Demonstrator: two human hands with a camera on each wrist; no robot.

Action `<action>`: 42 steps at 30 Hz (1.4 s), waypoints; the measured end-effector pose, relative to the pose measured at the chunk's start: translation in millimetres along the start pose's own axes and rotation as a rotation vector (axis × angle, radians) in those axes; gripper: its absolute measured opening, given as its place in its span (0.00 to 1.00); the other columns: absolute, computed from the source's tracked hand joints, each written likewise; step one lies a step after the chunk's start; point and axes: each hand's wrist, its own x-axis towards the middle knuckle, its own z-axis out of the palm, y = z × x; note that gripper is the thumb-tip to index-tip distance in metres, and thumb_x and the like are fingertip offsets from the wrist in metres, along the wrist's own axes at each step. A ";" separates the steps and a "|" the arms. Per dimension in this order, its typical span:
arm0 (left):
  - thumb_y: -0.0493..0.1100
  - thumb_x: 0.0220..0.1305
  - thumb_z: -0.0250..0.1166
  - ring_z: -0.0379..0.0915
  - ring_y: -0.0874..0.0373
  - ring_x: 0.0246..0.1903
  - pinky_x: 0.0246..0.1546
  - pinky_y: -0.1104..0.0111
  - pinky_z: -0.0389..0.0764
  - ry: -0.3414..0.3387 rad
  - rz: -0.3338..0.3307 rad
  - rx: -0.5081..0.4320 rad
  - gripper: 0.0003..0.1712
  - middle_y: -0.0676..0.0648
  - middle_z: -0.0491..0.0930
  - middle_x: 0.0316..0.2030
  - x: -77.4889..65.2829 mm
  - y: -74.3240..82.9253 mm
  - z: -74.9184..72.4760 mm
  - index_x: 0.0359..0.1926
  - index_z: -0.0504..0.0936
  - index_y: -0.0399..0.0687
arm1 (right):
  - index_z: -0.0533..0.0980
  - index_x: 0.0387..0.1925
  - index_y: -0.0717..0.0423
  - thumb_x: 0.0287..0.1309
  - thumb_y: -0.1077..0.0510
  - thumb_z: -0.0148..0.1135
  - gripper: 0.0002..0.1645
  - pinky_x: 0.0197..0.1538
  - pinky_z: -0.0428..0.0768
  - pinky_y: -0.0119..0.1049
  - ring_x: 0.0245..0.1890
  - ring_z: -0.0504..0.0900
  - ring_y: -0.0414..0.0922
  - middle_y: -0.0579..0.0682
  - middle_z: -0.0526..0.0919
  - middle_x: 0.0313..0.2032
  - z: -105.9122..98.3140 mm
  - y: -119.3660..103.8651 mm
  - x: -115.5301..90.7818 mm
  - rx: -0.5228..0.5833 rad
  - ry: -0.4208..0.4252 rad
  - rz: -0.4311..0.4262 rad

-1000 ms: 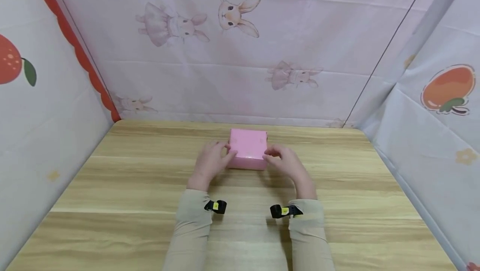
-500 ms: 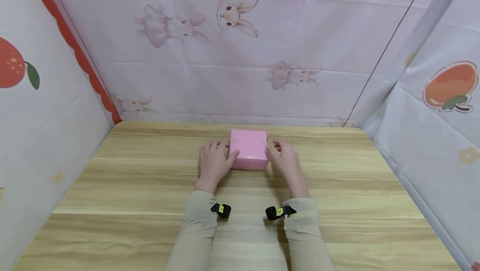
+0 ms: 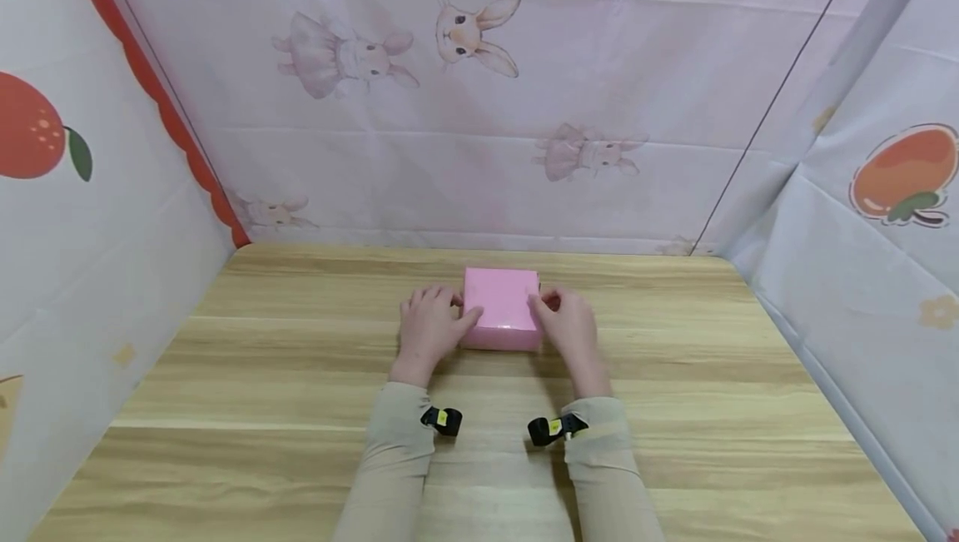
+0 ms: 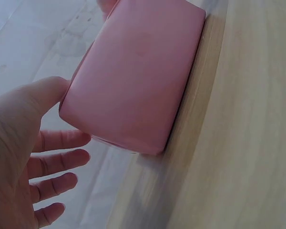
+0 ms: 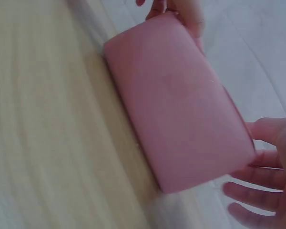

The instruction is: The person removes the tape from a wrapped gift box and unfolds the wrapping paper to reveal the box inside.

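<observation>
A closed pink box, low and square, stands on the wooden table in front of me. My left hand holds its left side, the thumb on the top edge and the index fingertip at the side. In the left wrist view the other fingers of the left hand spread loosely below the box's corner. On the opposite side my right hand pinches the box near its top right edge between thumb and forefinger. The right wrist view shows the box's smooth front face and the right hand's lower fingers held apart from it.
The wooden table reaches back to a cloth wall printed with rabbits. Cloth panels also rise along the left and right sides. A small black camera sits on each wrist, over light sleeves.
My right hand's fingers lifted off the box's side for a moment and now grip it again. The left thumb has shifted a little over the top. The box sits slightly nearer to me.
</observation>
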 end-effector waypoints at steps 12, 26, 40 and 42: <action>0.73 0.60 0.56 0.68 0.45 0.58 0.61 0.48 0.65 -0.034 -0.012 0.000 0.31 0.46 0.79 0.53 -1.0 0.9 1.7 0.45 0.80 0.53 | 0.80 0.40 0.61 0.55 0.47 0.68 0.20 0.52 0.78 0.53 0.49 0.78 0.60 0.61 0.82 0.44 19.1 -4.8 -2.8 -0.054 0.195 -0.130; 0.71 0.60 0.59 0.70 0.47 0.53 0.59 0.50 0.66 -0.025 -0.016 -0.054 0.30 0.47 0.80 0.46 -0.8 1.2 4.3 0.43 0.80 0.52 | 0.82 0.38 0.56 0.60 0.52 0.65 0.11 0.52 0.79 0.52 0.49 0.80 0.58 0.58 0.84 0.44 26.4 -3.4 2.4 -0.039 0.244 -0.057; 0.71 0.60 0.59 0.70 0.49 0.50 0.55 0.52 0.68 -0.031 -0.023 -0.071 0.29 0.49 0.79 0.45 -0.7 -2.1 3.3 0.43 0.79 0.52 | 0.80 0.33 0.62 0.61 0.60 0.63 0.07 0.51 0.77 0.51 0.45 0.79 0.59 0.61 0.83 0.41 32.2 -7.1 1.6 -0.060 0.337 -0.159; 0.71 0.60 0.59 0.71 0.50 0.48 0.53 0.53 0.68 -0.027 -0.021 -0.079 0.29 0.49 0.79 0.43 -1.1 -3.0 3.0 0.42 0.79 0.52 | 0.79 0.33 0.63 0.62 0.60 0.62 0.08 0.50 0.77 0.51 0.44 0.79 0.59 0.61 0.82 0.39 32.4 -7.2 1.2 -0.054 0.334 -0.159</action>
